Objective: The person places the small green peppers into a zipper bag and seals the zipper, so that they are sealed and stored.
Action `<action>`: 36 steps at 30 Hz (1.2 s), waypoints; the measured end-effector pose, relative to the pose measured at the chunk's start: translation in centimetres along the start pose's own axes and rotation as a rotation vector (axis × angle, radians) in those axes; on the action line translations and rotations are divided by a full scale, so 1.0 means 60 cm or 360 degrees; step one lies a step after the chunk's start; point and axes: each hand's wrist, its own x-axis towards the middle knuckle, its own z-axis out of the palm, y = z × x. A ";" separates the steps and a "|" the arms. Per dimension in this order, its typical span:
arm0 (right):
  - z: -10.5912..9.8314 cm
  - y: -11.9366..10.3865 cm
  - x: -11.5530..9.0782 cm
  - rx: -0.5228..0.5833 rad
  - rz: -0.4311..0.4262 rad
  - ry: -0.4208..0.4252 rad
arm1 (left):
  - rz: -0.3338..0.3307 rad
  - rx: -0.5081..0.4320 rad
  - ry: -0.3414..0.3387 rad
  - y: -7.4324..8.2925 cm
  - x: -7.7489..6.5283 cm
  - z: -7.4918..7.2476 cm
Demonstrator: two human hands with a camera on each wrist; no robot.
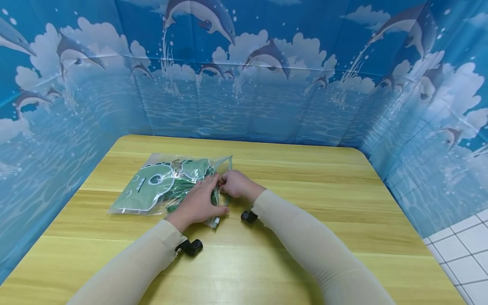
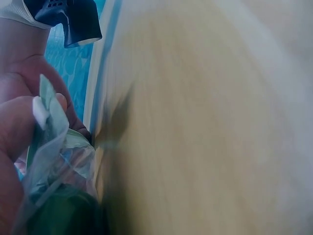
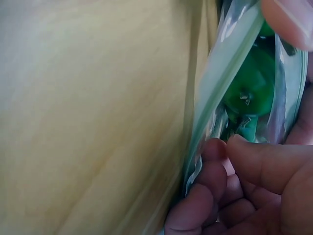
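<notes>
A clear zip bag printed with green cartoon figures lies on the left part of the table, its mouth parted towards the right. Inside it, glossy green things show, rounded and bunched together; their kind is unclear. My left hand lies over the mouth end and holds one lip of the bag, the thumb on the near side. At the opening, my right hand has curled fingers, and in the right wrist view its thumb and index pinch at the end of a green thing. What lies exactly between those tips is partly hidden.
Under the bag spreads a yellow wood-grain table with rounded back corners. A blue dolphin-print curtain hangs behind it and along both sides. White tiles show at the lower right. Each wrist carries a small black camera.
</notes>
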 end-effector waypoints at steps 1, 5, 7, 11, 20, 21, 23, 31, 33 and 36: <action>-0.001 0.001 -0.001 -0.0005 -0.0001 -0.0002 | -0.0002 0.0001 -0.0001 0.000 0.000 0.000; -0.005 0.005 -0.006 0.0014 -0.0010 -0.0015 | -0.0005 0.0001 -0.0003 0.000 0.000 0.000; -0.007 0.007 -0.010 0.0048 -0.0003 -0.0026 | -0.0002 -0.0004 -0.0003 0.000 0.000 0.000; -0.011 0.010 -0.018 0.0135 0.0022 -0.0049 | -0.0009 -0.0002 -0.0003 0.001 0.000 0.001; -0.020 0.024 -0.033 0.0214 -0.0015 -0.0107 | -0.0068 -0.0018 -0.0019 0.002 0.000 0.002; -0.021 0.025 -0.035 0.0225 -0.0016 -0.0115 | -0.0072 -0.0021 -0.0021 0.001 0.000 0.002; -0.023 0.029 -0.038 0.0259 -0.0014 -0.0137 | -0.0078 -0.0024 -0.0022 0.001 0.000 0.002; -0.028 0.034 -0.045 0.0339 -0.0008 -0.0143 | -0.0071 -0.0035 -0.0020 0.003 0.000 0.001; -0.029 0.034 -0.048 0.0337 -0.0013 -0.0144 | -0.0066 -0.0052 -0.0020 0.003 -0.001 0.000; -0.030 0.032 -0.052 0.0346 -0.0015 -0.0136 | -0.0061 -0.0102 -0.0018 0.002 -0.003 -0.002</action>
